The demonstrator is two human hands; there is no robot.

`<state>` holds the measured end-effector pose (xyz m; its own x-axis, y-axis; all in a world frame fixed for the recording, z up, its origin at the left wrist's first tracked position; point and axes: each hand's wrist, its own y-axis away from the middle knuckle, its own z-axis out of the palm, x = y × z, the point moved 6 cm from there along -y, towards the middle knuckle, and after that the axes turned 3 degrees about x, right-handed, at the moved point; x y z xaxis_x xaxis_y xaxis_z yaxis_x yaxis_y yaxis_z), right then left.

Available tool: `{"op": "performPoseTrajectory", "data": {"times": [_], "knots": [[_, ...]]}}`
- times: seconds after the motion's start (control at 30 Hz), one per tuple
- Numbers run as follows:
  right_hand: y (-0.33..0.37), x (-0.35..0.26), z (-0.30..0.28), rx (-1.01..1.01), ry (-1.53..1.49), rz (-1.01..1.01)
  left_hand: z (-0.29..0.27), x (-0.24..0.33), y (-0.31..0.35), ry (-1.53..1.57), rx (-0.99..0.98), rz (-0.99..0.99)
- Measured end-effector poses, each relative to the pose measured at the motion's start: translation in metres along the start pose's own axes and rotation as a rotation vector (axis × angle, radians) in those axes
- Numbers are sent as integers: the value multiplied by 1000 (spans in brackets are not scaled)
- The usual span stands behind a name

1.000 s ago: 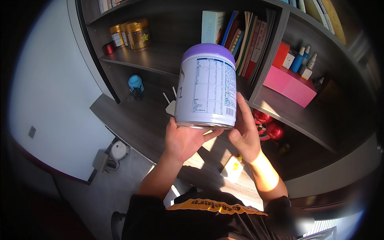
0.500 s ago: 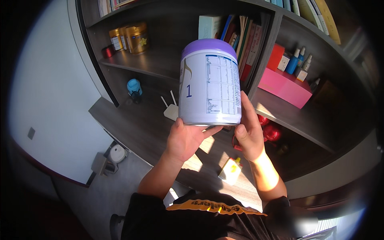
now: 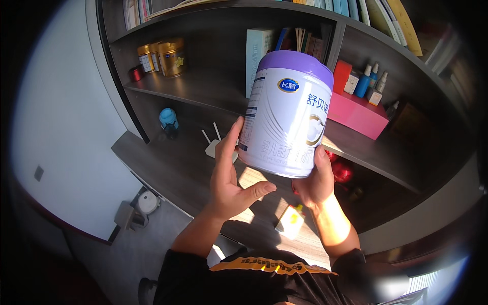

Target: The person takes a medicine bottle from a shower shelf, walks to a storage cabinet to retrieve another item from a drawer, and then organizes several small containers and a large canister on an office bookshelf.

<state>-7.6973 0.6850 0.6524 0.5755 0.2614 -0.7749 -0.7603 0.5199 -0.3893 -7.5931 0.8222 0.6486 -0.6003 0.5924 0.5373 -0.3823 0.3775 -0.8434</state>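
A white milk powder can [image 3: 284, 119] with a purple lid is held up in front of the shelves, tilted a little to the right. Its front label, with a blue oval emblem and a gold ring, now partly faces me. At the can's lower right, my right hand [image 3: 315, 183] is closed on it, thumb against the side and fingers partly hidden under the base. My left hand [image 3: 231, 183] is spread beside the lower left. Its fingers lie along the can's left edge, while the thumb stands away from it, below the base.
Behind is a dark shelf unit [image 3: 203, 99] with gold cans [image 3: 170, 58], books [image 3: 259, 56], a pink box [image 3: 358, 117] and small bottles [image 3: 363, 81]. A white router [image 3: 221, 150], a light blue-topped object [image 3: 168, 118] and a white-yellow package [image 3: 291, 222] sit on the desk surface.
The can has turned about its upright axis, from the table-printed side to the front label, and shifted right. My left hand has moved from under its base to its left side, thumb spread.
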Motion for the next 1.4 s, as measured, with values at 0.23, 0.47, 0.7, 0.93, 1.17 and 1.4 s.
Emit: {"op": "performPoseTrajectory", "data": {"times": [0.23, 0.47, 0.7, 0.93, 1.17, 1.4], "knots": [[-2, -11, 31, -120, -406, 204, -8, 4, -15, 104, -64, 101], [-15, -23, 38, -147, -354, 234, -16, 14, -30, 214, -25, 10], [-38, -61, 22, -95, 807, 127, -8, -15, -30, 592, 22, -618], [-42, -78, 51, -262, 1012, -108, 10, -26, -12, 1160, 237, -683], [-44, -68, 49, -285, 842, -138, 15, -24, -12, 1161, 277, -581], [-41, -70, 52, -313, 892, -192, 13, -22, -14, 1155, 298, -556]]}}
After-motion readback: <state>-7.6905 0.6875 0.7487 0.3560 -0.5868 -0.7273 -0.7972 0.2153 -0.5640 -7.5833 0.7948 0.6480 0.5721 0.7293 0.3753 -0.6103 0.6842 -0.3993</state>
